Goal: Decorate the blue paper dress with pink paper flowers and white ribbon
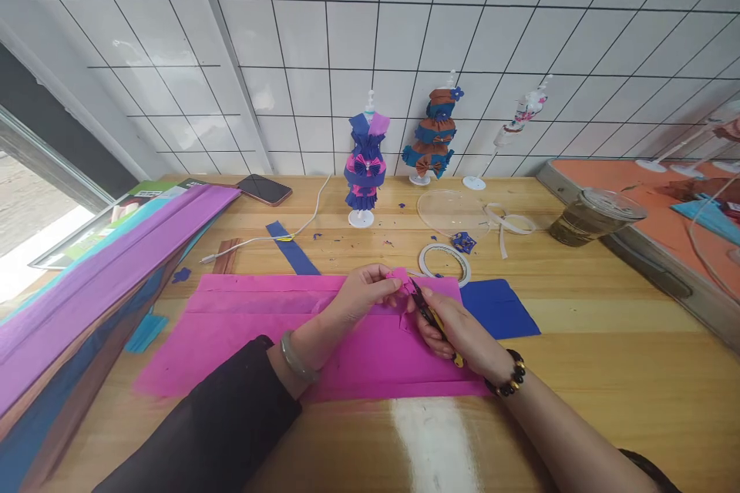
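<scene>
Two arms reached out from the bottom of the view, over a big wooden table (607, 370). On that table lay a wide sheet of pink paper (243, 339), spread flat right under the hands, and it looked whole but for the spot at its far edge. Folded stacks of purple and blue paper (86, 300) sat along the left side, and a smaller blue sheet (502, 308) peeked out just to the right of the pink one.

Further back, near the tiled wall, stood a little doll stand in a blue paper dress (363, 169) with a pink bow, and beside it another in an orange and blue dress (433, 139). Those two looked finished. A phone (264, 189), a roll of tape (444, 262) and a cup with a lid (595, 217) were on the table as well.

The left hand (361, 294) pinched a small pink piece (398, 276) between thumb and fingertips, held just above the far edge of the pink sheet. The right hand (456, 331) was closed around small scissors (428, 312) with yellow handles, their tips touching that little piece. It was hard to see if the blades were open or shut. So the small piece was being cut or shaped, and it was not yet on any doll. Tiny blue scraps (462, 242) lay near the tape.
</scene>
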The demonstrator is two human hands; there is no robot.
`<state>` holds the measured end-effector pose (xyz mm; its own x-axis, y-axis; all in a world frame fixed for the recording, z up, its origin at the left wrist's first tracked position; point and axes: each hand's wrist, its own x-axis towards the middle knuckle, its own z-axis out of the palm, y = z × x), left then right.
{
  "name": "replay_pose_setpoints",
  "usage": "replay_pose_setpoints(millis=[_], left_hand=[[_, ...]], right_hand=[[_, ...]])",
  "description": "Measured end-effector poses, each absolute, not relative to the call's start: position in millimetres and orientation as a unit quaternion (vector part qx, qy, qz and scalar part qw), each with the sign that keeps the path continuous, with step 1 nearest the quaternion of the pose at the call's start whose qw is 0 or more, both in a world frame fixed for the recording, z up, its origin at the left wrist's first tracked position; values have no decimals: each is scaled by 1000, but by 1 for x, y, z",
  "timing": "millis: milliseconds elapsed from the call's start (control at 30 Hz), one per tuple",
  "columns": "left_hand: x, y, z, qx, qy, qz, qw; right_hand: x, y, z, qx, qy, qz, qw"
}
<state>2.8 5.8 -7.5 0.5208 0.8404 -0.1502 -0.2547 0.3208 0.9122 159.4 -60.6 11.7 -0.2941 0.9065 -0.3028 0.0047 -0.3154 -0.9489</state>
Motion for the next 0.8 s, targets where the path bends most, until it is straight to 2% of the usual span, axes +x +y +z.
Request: replay_pose_setpoints(millis=[333,567,800], left_hand=[[3,7,-1,378,324,480,722],[4,5,-4,434,336,431,716],[4,1,-6,495,281,371,734]], right_hand=[[160,-61,9,-477,-460,669,336],[154,-64,10,-468,-483,648,357],[153,-64,11,-470,-493,637,361]])
